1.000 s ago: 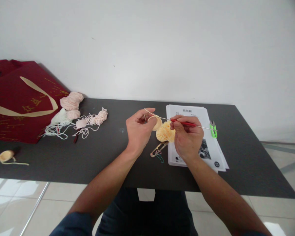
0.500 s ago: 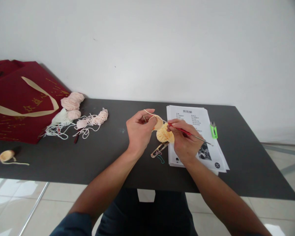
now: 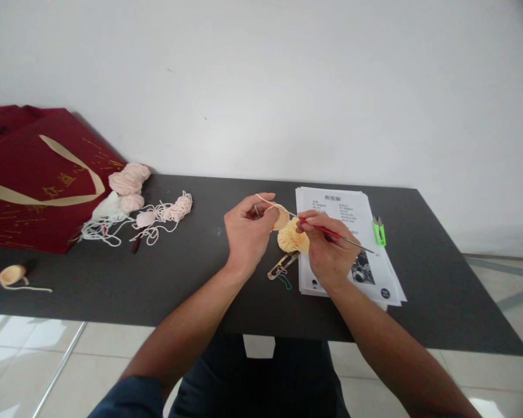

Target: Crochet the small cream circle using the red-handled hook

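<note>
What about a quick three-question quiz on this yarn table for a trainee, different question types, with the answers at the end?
1. Multiple choice: what does the right grip hold?
A, a bag handle; B, a slim red-handled tool; C, a mug.

2. True or false: the green snips lie toward the right side of the paper sheets.

3. Short answer: which lies nearer the red bag, the pale pink yarn or the yellow ball?

Key:
1. B
2. True
3. The pale pink yarn
</note>
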### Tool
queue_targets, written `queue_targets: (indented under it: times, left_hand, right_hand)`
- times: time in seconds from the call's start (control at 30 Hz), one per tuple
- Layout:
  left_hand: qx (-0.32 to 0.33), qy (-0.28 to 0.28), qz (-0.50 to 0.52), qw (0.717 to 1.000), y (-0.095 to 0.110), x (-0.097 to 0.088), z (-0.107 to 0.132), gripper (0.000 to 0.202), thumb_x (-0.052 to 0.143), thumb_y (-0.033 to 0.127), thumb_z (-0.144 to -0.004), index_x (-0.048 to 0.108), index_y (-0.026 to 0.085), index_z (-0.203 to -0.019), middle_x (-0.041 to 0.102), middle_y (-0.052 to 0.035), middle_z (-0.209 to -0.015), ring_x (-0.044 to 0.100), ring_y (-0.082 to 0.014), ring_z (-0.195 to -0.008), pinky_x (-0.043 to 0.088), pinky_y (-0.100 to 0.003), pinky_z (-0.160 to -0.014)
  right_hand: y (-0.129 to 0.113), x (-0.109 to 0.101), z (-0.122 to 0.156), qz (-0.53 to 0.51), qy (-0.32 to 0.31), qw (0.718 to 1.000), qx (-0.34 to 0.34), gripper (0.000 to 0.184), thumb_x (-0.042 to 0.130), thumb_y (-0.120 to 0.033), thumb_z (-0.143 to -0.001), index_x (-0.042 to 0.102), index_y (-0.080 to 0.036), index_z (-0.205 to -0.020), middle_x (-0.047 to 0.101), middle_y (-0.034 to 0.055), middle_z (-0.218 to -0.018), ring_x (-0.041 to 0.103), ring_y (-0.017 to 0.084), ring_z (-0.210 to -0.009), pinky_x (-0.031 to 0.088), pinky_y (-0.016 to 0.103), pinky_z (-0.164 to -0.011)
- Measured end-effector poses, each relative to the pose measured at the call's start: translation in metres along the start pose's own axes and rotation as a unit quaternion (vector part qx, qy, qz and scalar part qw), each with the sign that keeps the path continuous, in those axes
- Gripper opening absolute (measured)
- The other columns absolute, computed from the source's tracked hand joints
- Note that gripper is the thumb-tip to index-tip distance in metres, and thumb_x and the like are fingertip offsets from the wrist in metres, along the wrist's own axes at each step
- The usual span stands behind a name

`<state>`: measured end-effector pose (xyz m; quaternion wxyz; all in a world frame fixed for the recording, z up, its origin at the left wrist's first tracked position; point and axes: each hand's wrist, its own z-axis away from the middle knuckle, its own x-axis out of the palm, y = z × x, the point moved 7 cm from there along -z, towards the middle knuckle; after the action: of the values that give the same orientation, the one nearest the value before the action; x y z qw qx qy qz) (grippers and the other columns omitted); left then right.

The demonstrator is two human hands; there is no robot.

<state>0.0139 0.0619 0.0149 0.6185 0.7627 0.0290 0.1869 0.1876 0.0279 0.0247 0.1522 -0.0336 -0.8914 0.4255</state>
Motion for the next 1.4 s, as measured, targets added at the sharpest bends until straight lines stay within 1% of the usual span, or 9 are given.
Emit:
queue_targets:
  times: [0.2,0.37,0.57,0.67,0.8,0.93,1.0,1.13,1.4]
  left_hand:
    - [0.007,0.009,0.014,1.0,-0.001,-0.002,0.001,0.021,0.08,0.018,-0.075,0.08,0.021,-0.097,0.076,-0.0004,-0.079,0.068,-0.012,-0.068,0.055,-0.024,-0.065]
    - [-0.019,0.013,0.049,0.999,-0.005,0.0,0.001,0.024,0.083,0.021,-0.074,0.08,0.021,-0.097,0.077,-0.0005,-0.079,0.069,-0.012,-0.069,0.055,-0.025,-0.068]
    - [-0.072,0.013,0.112,0.991,-0.008,0.004,0.001,0.029,0.086,0.017,-0.067,0.079,0.019,-0.095,0.075,0.0014,-0.075,0.068,-0.0102,-0.066,0.053,-0.024,-0.067]
    - [-0.119,-0.005,0.149,0.982,-0.012,0.007,0.001,0.036,0.087,0.015,-0.064,0.079,0.019,-0.099,0.073,0.0031,-0.073,0.065,-0.0088,-0.065,0.051,-0.025,-0.07]
    - [-0.202,-0.061,0.198,0.957,-0.015,0.015,-0.001,0.043,0.087,0.017,-0.061,0.079,0.018,-0.104,0.07,0.0031,-0.075,0.063,-0.0087,-0.068,0.049,-0.026,-0.074]
    - [-0.238,-0.099,0.216,0.942,-0.015,0.017,-0.002,0.046,0.086,0.017,-0.062,0.079,0.018,-0.107,0.066,0.0041,-0.073,0.061,-0.0088,-0.067,0.047,-0.026,-0.073]
    - [-0.237,-0.112,0.202,0.944,-0.015,0.017,-0.004,0.047,0.085,0.015,-0.061,0.079,0.018,-0.107,0.063,0.0049,-0.07,0.059,-0.0084,-0.065,0.046,-0.026,-0.07]
    - [-0.194,-0.127,0.155,0.96,-0.013,0.015,-0.006,0.048,0.084,0.011,-0.058,0.081,0.018,-0.105,0.061,0.0065,-0.068,0.055,-0.0063,-0.061,0.045,-0.024,-0.066]
    - [-0.095,-0.068,0.021,0.993,-0.009,0.005,-0.007,0.043,0.077,0.013,-0.064,0.081,0.018,-0.106,0.065,0.0047,-0.065,0.055,-0.0092,-0.056,0.045,-0.024,-0.058]
  right_hand:
    - [-0.005,0.002,0.004,0.046,-0.019,0.998,-0.039,0.031,0.073,-0.004,-0.087,0.082,-0.032,-0.097,0.083,0.0004,-0.099,0.077,0.02,-0.086,0.063,0.04,-0.079]
    - [-0.005,0.003,0.006,0.082,-0.019,0.995,-0.059,0.03,0.074,-0.007,-0.087,0.082,-0.033,-0.099,0.084,0.0001,-0.099,0.078,0.021,-0.091,0.065,0.042,-0.082]
    - [0.008,0.0,0.009,0.042,-0.008,0.999,0.012,0.023,0.079,-0.014,-0.086,0.083,-0.033,-0.099,0.084,-0.0002,-0.101,0.079,0.02,-0.086,0.067,0.042,-0.085]
    - [0.01,0.001,0.008,0.045,-0.019,0.998,0.03,0.022,0.08,-0.016,-0.085,0.083,-0.033,-0.099,0.084,0.0005,-0.104,0.079,0.02,-0.088,0.067,0.044,-0.088]
    - [0.008,0.002,0.006,0.055,-0.022,0.998,0.022,0.021,0.08,-0.018,-0.085,0.083,-0.034,-0.098,0.084,0.0011,-0.104,0.078,0.022,-0.095,0.065,0.046,-0.09]
    - [0.014,0.002,0.003,0.012,-0.016,0.999,0.05,0.018,0.08,-0.019,-0.084,0.082,-0.032,-0.096,0.083,0.0007,-0.104,0.075,0.018,-0.08,0.064,0.038,-0.072]
    - [0.019,0.0,-0.001,-0.013,-0.011,0.997,0.076,0.014,0.08,-0.02,-0.084,0.08,-0.03,-0.093,0.083,0.0003,-0.101,0.071,0.014,-0.072,0.061,0.032,-0.064]
    - [0.021,-0.004,-0.013,-0.045,-0.028,0.993,0.106,0.01,0.079,-0.021,-0.084,0.072,-0.025,-0.091,0.08,-0.0003,-0.096,0.067,0.011,-0.066,0.056,0.028,-0.062]
    - [-0.006,-0.005,-0.017,0.075,-0.05,0.996,-0.002,0.014,0.079,-0.02,-0.085,0.068,-0.027,-0.09,0.077,0.0005,-0.091,0.073,0.018,-0.086,0.058,0.036,-0.08]
